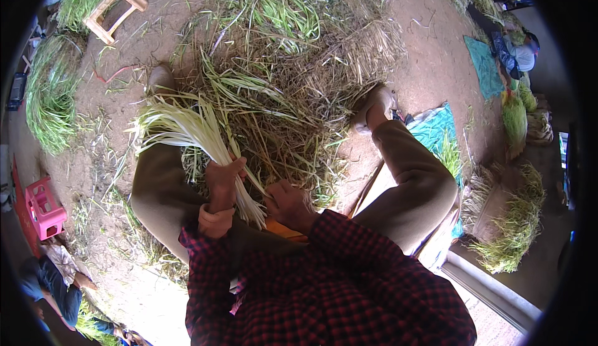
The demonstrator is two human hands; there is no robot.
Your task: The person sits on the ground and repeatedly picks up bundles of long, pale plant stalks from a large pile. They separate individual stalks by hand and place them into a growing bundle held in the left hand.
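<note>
My left hand (224, 176) is closed around a bundle of pale yellow-white leafy stalks (205, 133). The leaves fan out to the upper left over my knee, and the white ends point down towards my lap. Just right of it, my right hand (287, 201) pinches the end of a thin stalk that slants away from the bundle. Beyond both hands, a heap of dry and green plant scraps (299, 93) spreads over the ground between my feet, with loose longer leaves (247, 89) lying on top.
A wooden stool (117, 12) lies at the upper left, and a pink plastic stool (45, 208) is at the left. Green leaf piles (53, 93) flank the floor. Teal sheeting (432, 126) is by my right leg. One person (518, 54) sits far right; others are lower left.
</note>
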